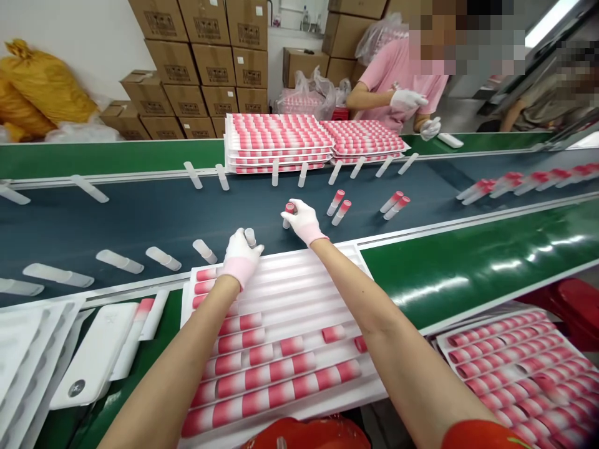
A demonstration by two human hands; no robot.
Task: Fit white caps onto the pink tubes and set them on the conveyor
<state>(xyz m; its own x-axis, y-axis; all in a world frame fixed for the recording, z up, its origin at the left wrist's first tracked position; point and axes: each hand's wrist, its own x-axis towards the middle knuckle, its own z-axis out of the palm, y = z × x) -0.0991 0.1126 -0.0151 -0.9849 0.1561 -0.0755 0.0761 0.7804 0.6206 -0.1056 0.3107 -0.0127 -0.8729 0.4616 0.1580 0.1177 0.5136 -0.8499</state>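
"Start at the left. What matters there?"

"The white tubes [204, 251] stand in a loose line along the near edge of the conveyor belt [187, 212]. Take each from the side, low enough not to tip it."

"And the left hand [241, 257]?"

"Gloved, curled around one white tube [250, 237] on the belt, just past the tray's far edge. Finger and thumb flank it, but I cannot tell whether they pinch it. A light, square hold is best."

"The tray [290, 293] lies under both forearms."

"Yes, its far grooves bare in the middle, so keep the wrists high over the loose pieces in the nearer rows."

"Next, the right hand [305, 223]?"

"It grips a red-topped tube [289, 207] between thumb and fingers, over the belt. Keep that tube upright, and squeeze gently so the finish stays clean."

"Beyond it?"

"A pair of red-topped tubes [339, 207] stands close by; leave the knuckles room, or they could topple."
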